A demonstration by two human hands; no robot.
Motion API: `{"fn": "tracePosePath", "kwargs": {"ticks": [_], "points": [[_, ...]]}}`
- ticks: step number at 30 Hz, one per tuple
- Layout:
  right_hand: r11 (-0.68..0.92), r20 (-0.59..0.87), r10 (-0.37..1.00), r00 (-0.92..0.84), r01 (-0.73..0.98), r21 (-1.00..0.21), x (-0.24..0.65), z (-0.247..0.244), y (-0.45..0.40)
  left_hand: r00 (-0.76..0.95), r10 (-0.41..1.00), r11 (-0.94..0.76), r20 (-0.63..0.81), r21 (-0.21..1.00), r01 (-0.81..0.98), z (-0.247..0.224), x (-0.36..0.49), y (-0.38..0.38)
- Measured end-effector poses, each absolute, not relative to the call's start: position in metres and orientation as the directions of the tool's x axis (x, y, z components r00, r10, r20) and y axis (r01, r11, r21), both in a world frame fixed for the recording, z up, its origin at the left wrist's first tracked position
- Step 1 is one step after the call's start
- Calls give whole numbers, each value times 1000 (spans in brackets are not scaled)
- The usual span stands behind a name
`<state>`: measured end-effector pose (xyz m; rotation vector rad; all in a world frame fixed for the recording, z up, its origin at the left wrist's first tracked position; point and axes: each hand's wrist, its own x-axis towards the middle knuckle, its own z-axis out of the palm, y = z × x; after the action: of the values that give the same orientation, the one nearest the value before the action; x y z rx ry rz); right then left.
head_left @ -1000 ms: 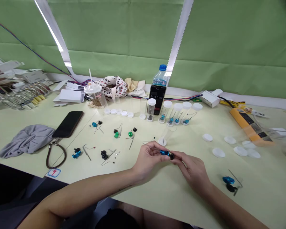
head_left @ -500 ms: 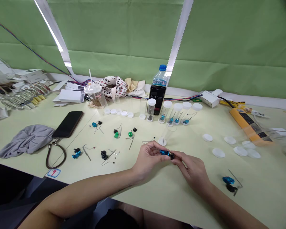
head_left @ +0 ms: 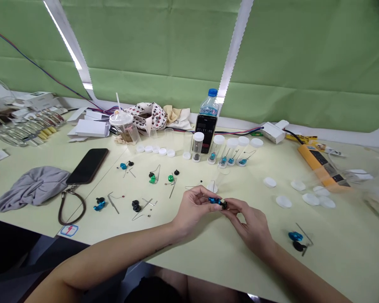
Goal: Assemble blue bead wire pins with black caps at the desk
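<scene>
In front of me, my left hand (head_left: 194, 210) pinches a small shiny blue metal part (head_left: 213, 200) between thumb and fingers. My right hand (head_left: 248, 221) closes on the black round piece (head_left: 223, 205) at its right end. The two pieces touch, but I cannot tell whether they are joined. Just beyond my left fingers stands a clear tube with a white base (head_left: 212, 186). Left of my hands lie small sets with thin metal wires and keys: a black part (head_left: 136, 205), a green part (head_left: 171, 178) and a blue part (head_left: 99, 205). Another blue part (head_left: 295, 236) lies to the right.
White-capped clear tubes (head_left: 219, 138) stand in a row before an upright phone (head_left: 206, 130) and a bottle (head_left: 209, 105). White discs (head_left: 283, 202) and an orange power strip (head_left: 322, 168) lie right. Left are a dark phone (head_left: 88, 165) and grey cloth (head_left: 34, 185).
The whole view has shifted slightly. Both hands keep hold of the blue part and the black piece, with only a slight change of angle. The phone's timer went from 01:11:05 to 01:11:06.
</scene>
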<state>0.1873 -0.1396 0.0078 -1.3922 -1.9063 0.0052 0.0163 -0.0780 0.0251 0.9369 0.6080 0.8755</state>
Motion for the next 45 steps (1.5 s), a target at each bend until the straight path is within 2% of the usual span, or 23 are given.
{"fn": "tracePosePath", "kwargs": {"ticks": [13,19,45], "points": [[460,645,753,-131,805,-374,186,12,-139,544,833,338,-99,869,-360,26,15,-81],[500,695,699,-168,810,-307,187,10,-139,540,834,355,-112,858,-371,24,16,-81],[483,662,739,-125,782,-393,186,9,-139,552,830,324,-73,870,-371,21,16,-81]]}}
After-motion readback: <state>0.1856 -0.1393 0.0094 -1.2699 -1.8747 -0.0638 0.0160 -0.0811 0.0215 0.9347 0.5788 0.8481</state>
